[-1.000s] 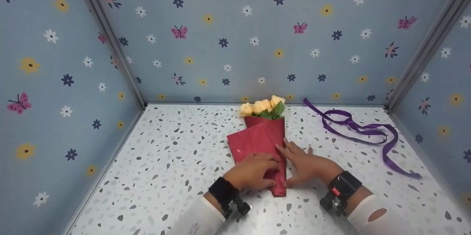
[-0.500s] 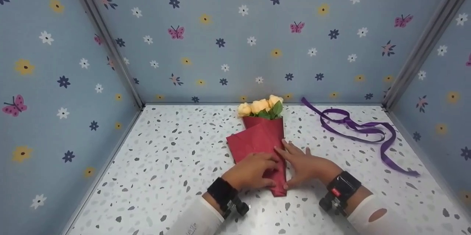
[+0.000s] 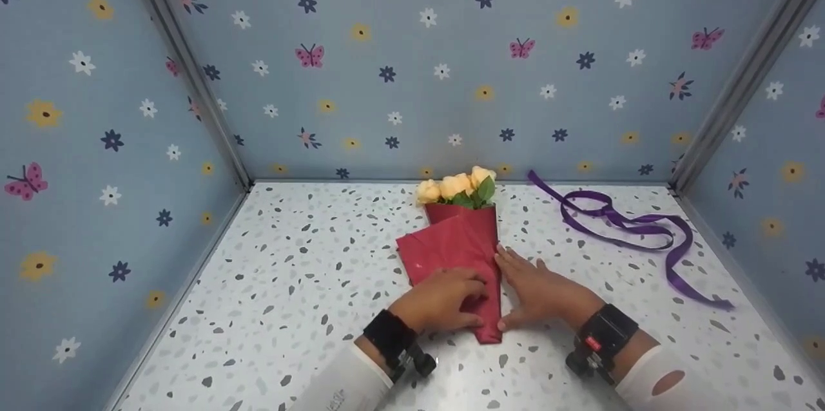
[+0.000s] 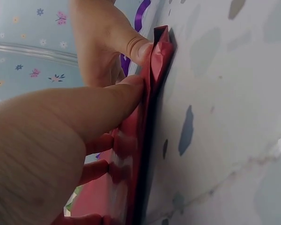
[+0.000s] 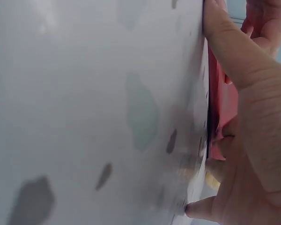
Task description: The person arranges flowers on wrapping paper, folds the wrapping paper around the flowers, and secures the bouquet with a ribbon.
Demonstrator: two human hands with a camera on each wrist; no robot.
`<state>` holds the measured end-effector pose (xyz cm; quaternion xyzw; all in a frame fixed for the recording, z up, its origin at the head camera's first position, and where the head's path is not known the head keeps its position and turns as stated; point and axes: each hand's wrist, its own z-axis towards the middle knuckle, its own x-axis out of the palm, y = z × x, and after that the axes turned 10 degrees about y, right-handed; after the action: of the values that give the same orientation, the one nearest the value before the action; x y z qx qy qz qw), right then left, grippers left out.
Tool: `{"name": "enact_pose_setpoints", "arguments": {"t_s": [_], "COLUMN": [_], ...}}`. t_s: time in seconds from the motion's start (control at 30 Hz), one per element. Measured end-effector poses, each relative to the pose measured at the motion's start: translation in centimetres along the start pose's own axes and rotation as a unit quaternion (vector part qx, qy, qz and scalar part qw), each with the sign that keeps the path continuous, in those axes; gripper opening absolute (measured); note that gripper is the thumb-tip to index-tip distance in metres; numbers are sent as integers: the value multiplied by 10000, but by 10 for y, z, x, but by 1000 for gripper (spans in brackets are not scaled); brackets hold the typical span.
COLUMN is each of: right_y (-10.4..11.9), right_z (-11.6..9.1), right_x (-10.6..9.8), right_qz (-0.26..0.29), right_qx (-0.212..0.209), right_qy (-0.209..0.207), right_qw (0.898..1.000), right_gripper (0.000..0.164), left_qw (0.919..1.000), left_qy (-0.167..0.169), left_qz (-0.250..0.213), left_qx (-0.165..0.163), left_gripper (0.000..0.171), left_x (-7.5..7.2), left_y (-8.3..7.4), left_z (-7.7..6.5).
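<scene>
A bouquet of yellow-orange roses (image 3: pixel 456 187) with green leaves lies on the table, wrapped in red paper (image 3: pixel 441 240) that narrows towards me. One fold of the paper sticks out to the left. My left hand (image 3: pixel 441 300) rests on the lower part of the wrapper, its thumb and bent fingertips pressing the paper, as the left wrist view shows up close. Along the wrapper's right edge lies my right hand (image 3: pixel 541 288). Its fingers reach forward beside the paper, and its thumb (image 4: pixel 141 51) touches the edge near the narrow bottom end.
A loose purple ribbon (image 3: pixel 644 230) lies in curls on the right side of the speckled white table (image 3: pixel 290 282). Blue panels (image 3: pixel 451 76) printed with flowers and butterflies stand at the back and on both sides.
My right hand has shifted slightly right; its index finger has come off the top of the red paper to the wrapper's edge. My left hand and the bouquet stay in place.
</scene>
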<state>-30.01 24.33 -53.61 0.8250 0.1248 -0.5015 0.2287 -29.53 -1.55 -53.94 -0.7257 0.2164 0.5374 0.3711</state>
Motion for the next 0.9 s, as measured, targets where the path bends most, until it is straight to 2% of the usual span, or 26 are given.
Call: {"name": "enact_pose_setpoints", "arguments": {"t_s": [0.5,0.7,0.9], "right_y": [0,-11,-21], "right_z": [2,15,37], "right_x": [-8,-13,-21], "right_qz": [-445,-270,-48], "right_qx": [261,127,475], "right_qy": [240,44,-131], "right_qw": [9984,9995,9988], "right_gripper": [142,117,98], "left_qw": [9999,9999,9998], "left_qy": [37,41,119], "left_qz": [25,-80,-132], "left_qx": [-118,-129,-127], "left_gripper": [55,53,54], "left_x": [-2,-2,0], "left_y": [-2,-1,-2], "left_z": [1,-1,0]}}
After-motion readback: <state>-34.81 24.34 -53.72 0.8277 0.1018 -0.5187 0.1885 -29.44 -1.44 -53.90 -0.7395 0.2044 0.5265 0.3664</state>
